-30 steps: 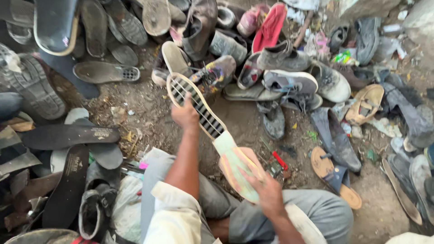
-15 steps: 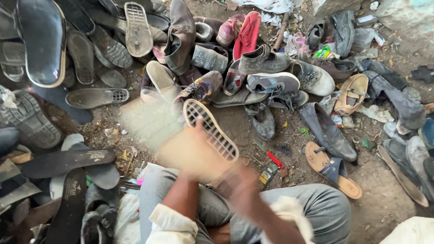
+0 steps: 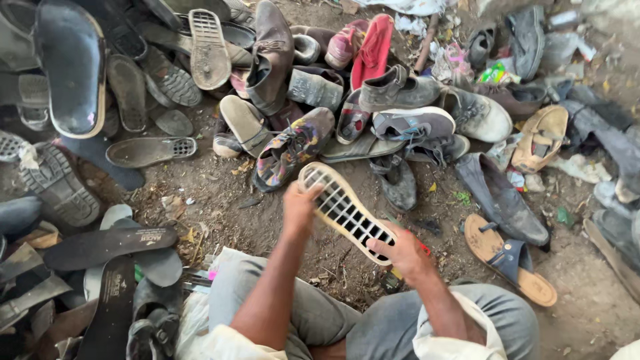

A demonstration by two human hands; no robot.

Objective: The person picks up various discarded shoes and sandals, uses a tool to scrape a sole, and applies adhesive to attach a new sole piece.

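Observation:
I hold a tan shoe sole (image 3: pixel 347 212) with a dark grid pattern in both hands above the dirt ground, just past my knees. My left hand (image 3: pixel 300 207) grips its far, rounded end. My right hand (image 3: pixel 405 253) grips the near end. The grid side faces up. My legs in grey trousers (image 3: pixel 347 320) fill the bottom middle of the view.
Several worn shoes, sandals and loose soles ring the bare dirt: a paint-splashed shoe (image 3: pixel 293 148) just beyond the sole, a brown-and-blue sandal (image 3: pixel 510 259) at right, black insoles (image 3: pixel 110 245) at left. A red-handled tool (image 3: pixel 420 245) lies under my right hand.
The sole has swung and been turned in my hands, passing through a blurred motion; it now lies lower and flatter, grid side up, with both hands at its ends.

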